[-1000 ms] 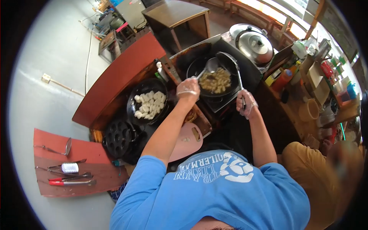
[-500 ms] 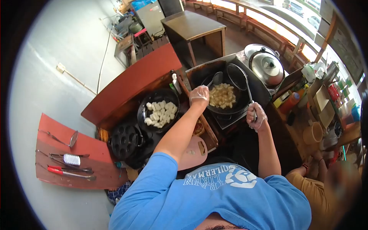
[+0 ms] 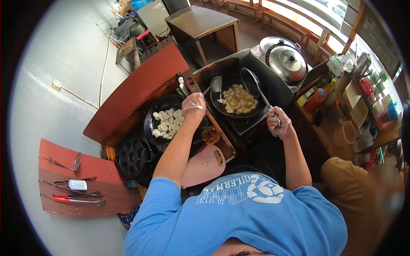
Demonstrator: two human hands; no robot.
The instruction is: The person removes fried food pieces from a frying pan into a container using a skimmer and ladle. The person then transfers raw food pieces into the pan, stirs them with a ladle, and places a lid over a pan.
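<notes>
My left hand (image 3: 194, 104), in a clear plastic glove, is closed round the handle of a wok spatula (image 3: 216, 84), whose blade is at the left inside of the right-hand wok (image 3: 261, 106). Pale yellowish chunks (image 3: 239, 100) sit in bubbling oil in that wok. A gloved right hand of mine (image 3: 278, 121) grips the long handle of a strainer (image 3: 250, 81); its round basket is tilted over the wok's far right side. Left of my left forearm, a second wok (image 3: 149, 123) holds white pieces (image 3: 168, 123).
A dark pan with round hollows (image 3: 131, 158) and a pink cutting board (image 3: 205, 164) are nearer me. A lidded steel pot (image 3: 287, 64) stands behind right. Tongs (image 3: 79, 200) lie on a red board at left. Another person's leg (image 3: 346, 187) is close at right.
My left hand and the spatula have moved left, from over the chunks to the wok's left side. The strainer has shifted slightly left with my right hand. The camera view has turned a little.
</notes>
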